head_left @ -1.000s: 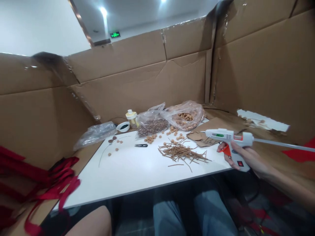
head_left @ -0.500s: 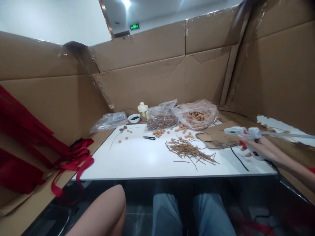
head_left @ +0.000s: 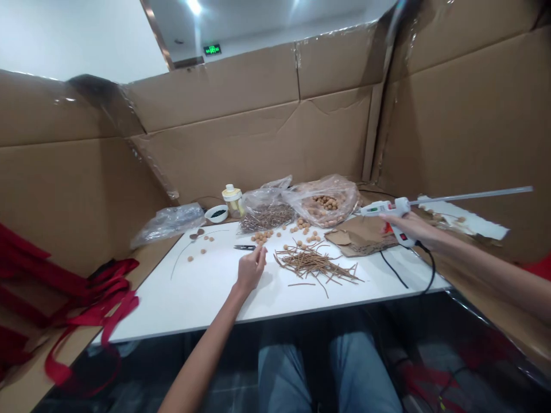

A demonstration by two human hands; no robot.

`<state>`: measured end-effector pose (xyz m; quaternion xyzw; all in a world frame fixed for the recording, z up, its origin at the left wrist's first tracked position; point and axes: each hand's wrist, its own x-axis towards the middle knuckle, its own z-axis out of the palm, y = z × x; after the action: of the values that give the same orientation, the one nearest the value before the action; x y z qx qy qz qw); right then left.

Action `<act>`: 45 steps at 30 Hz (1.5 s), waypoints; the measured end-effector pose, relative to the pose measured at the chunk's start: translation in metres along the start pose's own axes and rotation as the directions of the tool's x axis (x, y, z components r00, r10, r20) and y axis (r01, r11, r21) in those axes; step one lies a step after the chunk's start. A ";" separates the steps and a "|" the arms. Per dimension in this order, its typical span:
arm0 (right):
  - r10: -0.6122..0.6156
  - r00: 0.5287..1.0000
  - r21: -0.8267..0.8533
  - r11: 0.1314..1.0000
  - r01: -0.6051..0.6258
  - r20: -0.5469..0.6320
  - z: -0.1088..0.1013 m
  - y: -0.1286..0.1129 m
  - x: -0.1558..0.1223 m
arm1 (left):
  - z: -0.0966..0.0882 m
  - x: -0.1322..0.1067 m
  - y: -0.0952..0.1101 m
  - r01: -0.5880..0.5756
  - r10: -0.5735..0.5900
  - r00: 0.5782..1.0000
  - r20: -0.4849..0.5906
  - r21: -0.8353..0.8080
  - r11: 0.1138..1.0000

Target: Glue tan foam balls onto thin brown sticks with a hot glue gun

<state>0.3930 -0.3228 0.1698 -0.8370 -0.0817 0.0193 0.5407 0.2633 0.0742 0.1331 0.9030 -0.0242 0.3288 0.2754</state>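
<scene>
left hand [head_left: 251, 271] | just left of twigs [head_left: 314, 263], near snips [head_left: 244, 247] | fingers half-curled, empty || right hand [head_left: 408, 228] | right of twigs | fingers clamped on glue gun [head_left: 381, 208], its hot nozzle well clear of twigs and desk [head_left: 150, 304], the safe way to hold it

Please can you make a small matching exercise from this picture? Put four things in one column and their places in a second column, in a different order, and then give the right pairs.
Things:
1. hot glue gun
2. small black snips
3. pile of thin brown sticks
4. red straps

Places:
A. on the table, just beyond the fingertips of the left hand
B. off the white table, at its left side
C. in the right hand
D. on the table, to the right of the left hand

Right pairs: 1-C, 2-A, 3-D, 4-B
</scene>
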 end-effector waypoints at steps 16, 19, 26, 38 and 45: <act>0.082 0.980 -0.466 0.885 0.012 0.179 -0.014 0.007 0.021 | 0.020 -0.008 -0.029 -0.133 0.050 0.967 0.248 0.330 0.935; 0.073 0.989 -0.505 0.863 0.003 0.131 -0.016 0.003 0.022 | 0.020 -0.008 -0.029 -0.137 0.047 0.965 0.257 0.346 0.928; 0.070 0.979 -0.455 0.890 0.025 0.191 -0.022 -0.005 0.013 | 0.019 -0.007 -0.028 -0.144 0.043 0.961 0.273 0.361 0.921; 0.102 0.991 0.030 0.994 -0.105 0.088 -0.020 -0.008 -0.001 | 0.019 -0.006 -0.027 -0.124 0.003 0.954 0.300 0.386 0.914; 0.022 0.997 0.551 0.833 -0.058 0.071 0.009 -0.005 -0.029 | 0.020 -0.005 -0.029 -0.114 -0.013 0.951 0.310 0.388 0.915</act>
<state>0.3633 -0.3176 0.1689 -0.6459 -0.0717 0.0793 0.7559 0.2775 0.0882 0.1038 0.9791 -0.0224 0.1902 0.0687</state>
